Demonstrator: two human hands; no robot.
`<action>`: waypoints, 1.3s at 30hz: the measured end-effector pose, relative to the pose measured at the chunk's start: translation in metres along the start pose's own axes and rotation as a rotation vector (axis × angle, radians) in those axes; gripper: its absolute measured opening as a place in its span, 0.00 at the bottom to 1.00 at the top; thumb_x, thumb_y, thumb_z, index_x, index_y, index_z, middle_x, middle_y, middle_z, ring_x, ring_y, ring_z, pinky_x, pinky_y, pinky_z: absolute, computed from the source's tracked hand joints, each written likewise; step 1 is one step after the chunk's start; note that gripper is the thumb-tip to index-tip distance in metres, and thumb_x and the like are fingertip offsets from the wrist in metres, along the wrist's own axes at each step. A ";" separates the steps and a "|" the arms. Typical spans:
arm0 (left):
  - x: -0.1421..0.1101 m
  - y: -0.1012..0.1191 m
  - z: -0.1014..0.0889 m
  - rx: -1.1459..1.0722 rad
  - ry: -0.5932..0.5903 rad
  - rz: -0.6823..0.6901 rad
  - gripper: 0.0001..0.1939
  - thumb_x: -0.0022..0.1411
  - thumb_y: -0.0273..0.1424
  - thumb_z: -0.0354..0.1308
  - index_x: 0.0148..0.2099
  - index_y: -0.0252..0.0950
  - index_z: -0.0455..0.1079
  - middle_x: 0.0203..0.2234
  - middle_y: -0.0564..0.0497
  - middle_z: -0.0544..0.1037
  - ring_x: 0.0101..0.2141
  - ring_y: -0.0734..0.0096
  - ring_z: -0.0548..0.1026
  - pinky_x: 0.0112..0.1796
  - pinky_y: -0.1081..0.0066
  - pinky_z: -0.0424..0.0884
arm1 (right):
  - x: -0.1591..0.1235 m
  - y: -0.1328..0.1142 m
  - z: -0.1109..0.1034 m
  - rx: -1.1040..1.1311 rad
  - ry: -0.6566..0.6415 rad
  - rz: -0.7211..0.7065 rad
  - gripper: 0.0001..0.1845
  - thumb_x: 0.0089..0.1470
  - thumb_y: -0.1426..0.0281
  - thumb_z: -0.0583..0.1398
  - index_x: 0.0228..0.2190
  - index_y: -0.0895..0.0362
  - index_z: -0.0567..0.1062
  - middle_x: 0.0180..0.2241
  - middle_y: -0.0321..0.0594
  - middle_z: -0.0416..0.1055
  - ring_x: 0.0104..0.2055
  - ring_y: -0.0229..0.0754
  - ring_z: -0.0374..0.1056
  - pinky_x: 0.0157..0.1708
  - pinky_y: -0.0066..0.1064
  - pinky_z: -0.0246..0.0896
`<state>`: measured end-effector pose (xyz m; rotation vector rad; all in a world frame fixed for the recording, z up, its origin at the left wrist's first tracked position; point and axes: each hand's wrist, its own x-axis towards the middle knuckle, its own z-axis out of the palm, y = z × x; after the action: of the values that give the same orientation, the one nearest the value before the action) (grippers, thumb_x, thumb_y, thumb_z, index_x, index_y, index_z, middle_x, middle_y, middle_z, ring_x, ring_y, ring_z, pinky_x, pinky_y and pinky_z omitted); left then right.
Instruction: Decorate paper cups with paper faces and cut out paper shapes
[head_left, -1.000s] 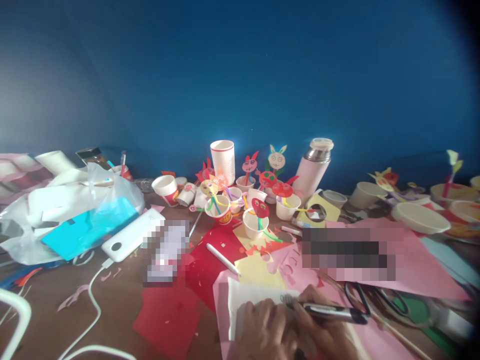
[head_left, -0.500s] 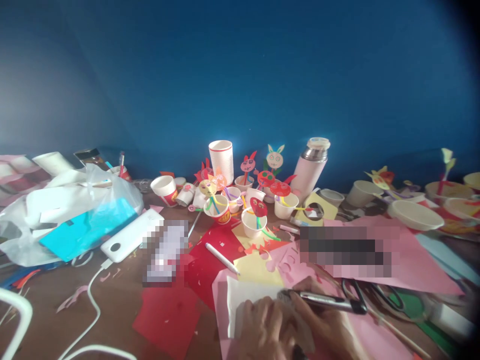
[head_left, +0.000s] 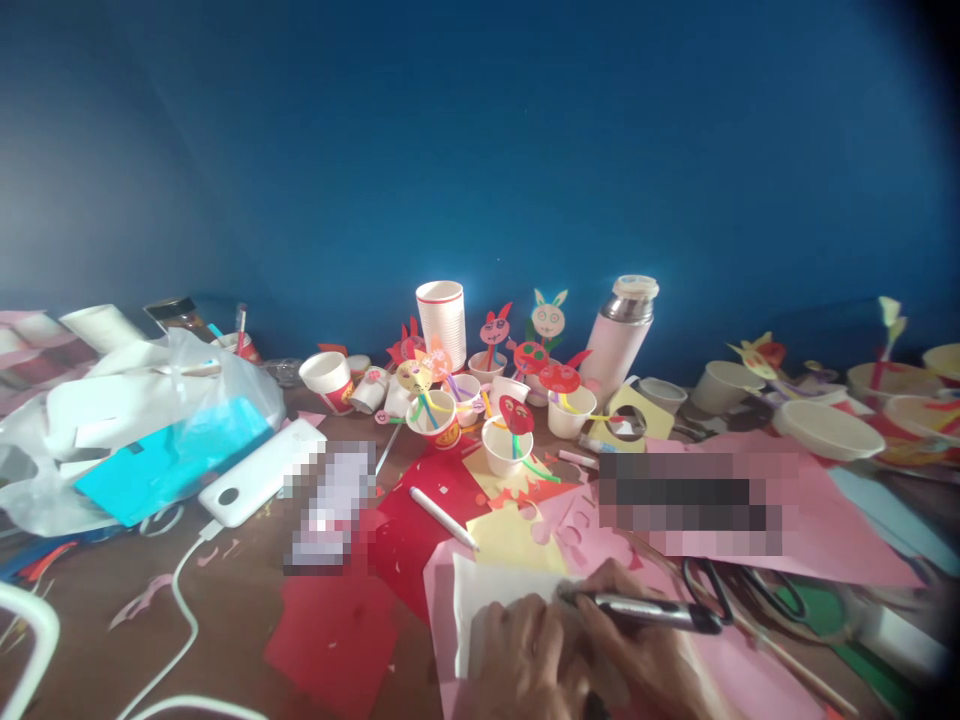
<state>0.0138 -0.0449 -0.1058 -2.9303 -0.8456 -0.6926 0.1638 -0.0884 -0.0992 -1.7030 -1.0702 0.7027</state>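
My right hand [head_left: 637,635] is closed round a black-and-silver pen [head_left: 660,612], whose body slants to the right. The pen's tip end meets a white sheet of paper [head_left: 487,590], just above my left hand. With fingers bent and close together, my left hand [head_left: 517,655] presses on the paper and holds it. The fingertips of that hand are partly hidden. Beneath the white sheet lies pink paper [head_left: 442,620]. Yellow paper [head_left: 517,535] and a capped white marker [head_left: 442,518] are just beyond it.
Paper cups [head_left: 508,445] with cut-paper faces stand along the blue wall, near a pink thermos [head_left: 616,335]. To the left are a power bank [head_left: 262,472] with a white cable, a turquoise folder [head_left: 176,460] and a plastic bag. Scissors [head_left: 765,590] lie at right.
My right hand and the pen have shifted slightly, with the pen's rear end moving a little left and down. My left hand stays on the paper, almost unmoved.
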 end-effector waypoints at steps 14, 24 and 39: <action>0.003 0.002 0.013 -0.069 0.137 0.037 0.07 0.56 0.36 0.56 0.30 0.40 0.67 0.35 0.51 0.71 0.35 0.64 0.64 0.33 0.63 0.57 | 0.002 -0.005 0.000 -0.087 0.046 -0.035 0.18 0.52 0.55 0.56 0.21 0.55 0.67 0.16 0.31 0.64 0.18 0.34 0.60 0.19 0.23 0.57; 0.002 0.002 0.005 -0.020 0.035 0.041 0.04 0.57 0.32 0.58 0.32 0.39 0.67 0.41 0.54 0.71 0.39 0.63 0.65 0.37 0.62 0.58 | -0.002 0.001 0.003 -0.010 0.014 -0.008 0.19 0.52 0.54 0.57 0.21 0.55 0.64 0.15 0.29 0.59 0.17 0.32 0.56 0.16 0.21 0.55; 0.005 -0.009 -0.005 -0.240 0.052 0.062 0.16 0.55 0.45 0.55 0.41 0.41 0.69 0.36 0.50 0.73 0.36 0.64 0.69 0.35 0.66 0.61 | 0.016 -0.010 -0.029 0.340 0.235 0.069 0.11 0.52 0.59 0.59 0.30 0.54 0.68 0.18 0.29 0.58 0.20 0.35 0.56 0.20 0.25 0.56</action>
<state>0.0108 -0.0355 -0.1004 -3.1139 -0.7101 -0.9216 0.1917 -0.0846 -0.0791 -1.4890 -0.6876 0.6671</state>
